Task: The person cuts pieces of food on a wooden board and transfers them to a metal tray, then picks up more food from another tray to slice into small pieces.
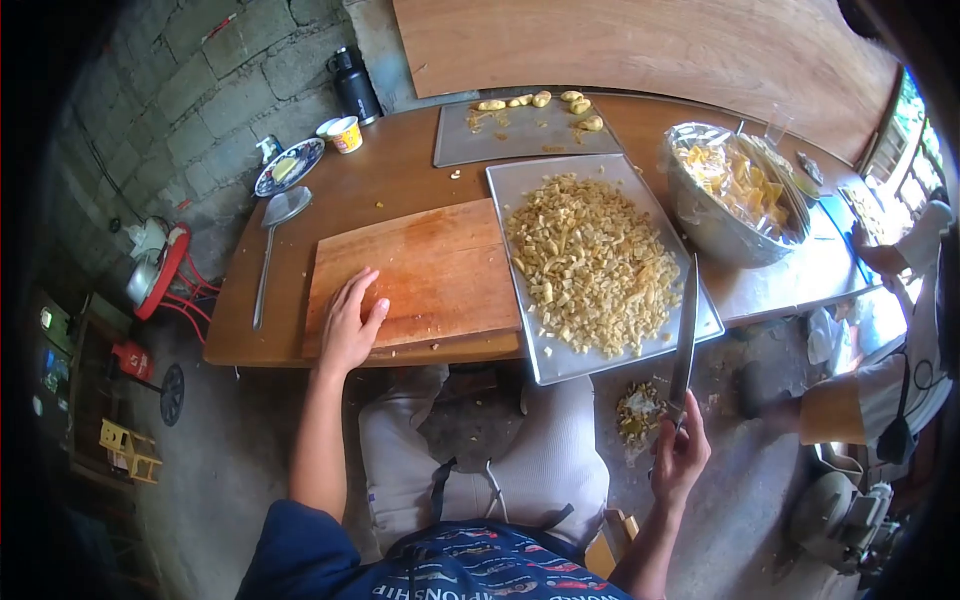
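My left hand (350,325) lies flat, fingers apart, on the near left corner of a bare wooden cutting board (430,265). My right hand (680,455) grips the handle of a long knife (685,335), its blade pointing up and away over the table's front edge. Right of the board sits a metal tray (525,180) heaped with small chopped yellow pieces (595,265). The knife blade stands beside that tray's near right corner.
A second tray (520,135) with a few whole pieces lies behind. A foil-lined bowl (730,195) stands right. A ladle (272,235), plate (288,165), cup (345,133) and black flask (355,85) sit left. Another person (900,330) stands at right. Scraps (638,410) litter the floor.
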{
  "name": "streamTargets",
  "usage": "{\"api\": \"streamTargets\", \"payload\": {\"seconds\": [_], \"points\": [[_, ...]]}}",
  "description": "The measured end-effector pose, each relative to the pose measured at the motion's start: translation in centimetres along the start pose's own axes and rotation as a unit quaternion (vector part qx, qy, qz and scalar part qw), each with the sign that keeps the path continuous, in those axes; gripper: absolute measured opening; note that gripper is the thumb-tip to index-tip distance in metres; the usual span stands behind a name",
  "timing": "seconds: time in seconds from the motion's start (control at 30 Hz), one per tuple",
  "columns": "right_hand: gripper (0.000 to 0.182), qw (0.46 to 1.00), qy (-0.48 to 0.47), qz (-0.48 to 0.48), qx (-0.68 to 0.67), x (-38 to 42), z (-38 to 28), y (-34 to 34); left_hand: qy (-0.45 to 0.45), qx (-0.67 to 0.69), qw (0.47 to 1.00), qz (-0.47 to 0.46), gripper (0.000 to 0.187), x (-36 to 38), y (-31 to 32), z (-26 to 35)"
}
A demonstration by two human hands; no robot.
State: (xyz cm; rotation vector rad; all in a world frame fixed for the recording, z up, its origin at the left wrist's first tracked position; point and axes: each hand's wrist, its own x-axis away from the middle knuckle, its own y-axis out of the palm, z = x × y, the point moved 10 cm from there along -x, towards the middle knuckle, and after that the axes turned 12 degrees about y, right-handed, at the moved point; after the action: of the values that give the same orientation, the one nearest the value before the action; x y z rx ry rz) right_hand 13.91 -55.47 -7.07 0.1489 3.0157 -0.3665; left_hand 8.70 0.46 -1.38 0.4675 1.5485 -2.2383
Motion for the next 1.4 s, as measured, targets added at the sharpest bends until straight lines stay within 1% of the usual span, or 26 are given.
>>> {"api": "streamTargets", "payload": {"seconds": [0.1, 0.17, 0.23, 0.27, 0.33, 0.37, 0.43, 0.5, 0.57, 0.63, 0.73, 0.8, 0.83, 0.9, 0.93, 0.97, 1.07, 1.1, 1.13, 1.2, 1.23, 1.3, 1.33, 1.4], "points": [[0.052, 1.000, -0.006, 0.009, 0.017, 0.3, -0.4, -0.4, -0.013, 0.013, 1.000, 0.005, 0.049, -0.1, -0.1, 0.3], [0.051, 0.999, 0.025, 0.002, -0.027, 0.3, 0.0, -0.5, -0.016, 0.022, 1.000, 0.013, 0.049, -0.6, 0.0, -0.3], [0.051, 0.999, 0.015, 0.005, -0.033, 0.4, -0.4, -0.7, -0.040, 0.113, 0.991, 0.053, 0.050, -2.0, -0.1, -1.4], [0.051, 0.999, 0.005, 0.001, -0.036, 0.5, -0.5, -0.7, -0.036, 0.114, 0.991, 0.054, 0.050, -3.1, 0.3, -1.6], [0.051, 0.999, 0.007, 0.000, -0.044, 0.2, 0.0, -0.6, 0.068, 0.052, 0.996, 0.007, 0.047, -8.6, 0.3, 3.2], [0.051, 0.999, 0.013, -0.007, -0.053, 0.0, 0.1, -0.4, 0.095, 0.057, 0.994, -0.004, 0.046, -11.5, 1.0, 4.5], [0.051, 0.998, 0.029, -0.019, -0.054, -0.4, 0.7, -0.1, 0.149, 0.022, 0.988, -0.019, 0.045, -17.7, 4.3, 4.0], [0.051, 0.999, 0.024, -0.018, -0.027, -0.7, 1.1, -0.2, 0.181, -0.015, 0.982, -0.051, 0.046, -24.3, 9.1, 0.8], [0.050, 1.000, 0.010, -0.007, -0.004, -1.3, 1.6, -0.2, 0.150, -0.063, 0.981, -0.106, 0.049, -31.0, 13.3, -2.9], [0.049, 1.000, 0.014, -0.008, 0.020, -2.7, 1.1, 0.0, 0.109, -0.116, 0.978, -0.137, 0.052, -37.3, 16.8, -7.0], [0.050, 0.999, 0.018, 0.002, 0.041, -4.5, 1.3, 0.3, 0.094, -0.131, 0.973, -0.165, 0.053, -45.3, 22.1, -12.7], [0.052, 0.996, 0.006, 0.026, 0.082, -5.2, 1.4, -0.1, 0.092, -0.135, 0.972, -0.167, 0.053, -49.6, 24.8, -14.9], [0.053, 0.994, -0.022, -0.023, 0.108, -6.5, -1.0, 1.0, 0.088, -0.143, 0.971, -0.169, 0.053, -51.5, 26.1, -15.8], [0.052, 0.992, -0.023, -0.010, 0.125, -7.6, -2.4, 1.5, 0.088, -0.115, 0.976, -0.165, 0.052, -54.9, 28.0, -17.4], [0.051, 0.989, -0.029, -0.005, 0.142, -7.7, -2.8, 1.9, 0.080, -0.092, 0.980, -0.157, 0.051, -56.2, 28.9, -18.0], [0.049, 0.988, -0.050, -0.001, 0.149, -7.9, -3.3, 2.3, 0.072, -0.098, 0.978, -0.171, 0.051, -57.4, 29.9, -18.6], [0.048, 0.983, -0.033, 0.015, 0.182, -8.1, -3.1, 3.4, 0.064, -0.063, 0.983, -0.158, 0.049, -58.9, 31.3, -19.7], [0.048, 0.982, -0.031, 0.016, 0.186, -8.0, -3.1, 3.7, 0.076, -0.083, 0.983, -0.144, 0.044, -59.1, 30.7, -18.8], [0.048, 0.984, -0.025, 0.013, 0.178, -8.0, -3.0, 4.0, 0.075, -0.080, 0.983, -0.146, 0.044, -59.1, 30.8, -18.3], [0.048, 0.985, -0.021, 0.010, 0.171, -8.1, -3.0, 4.4, 0.072, -0.136, 0.977, -0.147, 0.041, -59.3, 30.5, -18.1], [0.048, 0.985, -0.020, 0.008, 0.174, -8.1, -3.1, 4.6, 0.073, -0.136, 0.977, -0.146, 0.041, -59.2, 30.5, -18.2], [0.048, 0.984, -0.024, 0.007, 0.178, -8.2, -3.2, 4.7, 0.121, -0.181, 0.972, -0.089, 0.036, -59.0, 29.5, -17.4], [0.047, 0.984, -0.022, 0.006, 0.177, -8.1, -3.2, 4.6, 0.122, -0.181, 0.972, -0.086, 0.036, -58.9, 29.7, -17.7], [0.047, 0.984, -0.022, 0.008, 0.176, -7.7, -3.2, 4.2, 0.142, -0.206, 0.968, -0.028, 0.035, -58.7, 28.4, -16.8]]}}
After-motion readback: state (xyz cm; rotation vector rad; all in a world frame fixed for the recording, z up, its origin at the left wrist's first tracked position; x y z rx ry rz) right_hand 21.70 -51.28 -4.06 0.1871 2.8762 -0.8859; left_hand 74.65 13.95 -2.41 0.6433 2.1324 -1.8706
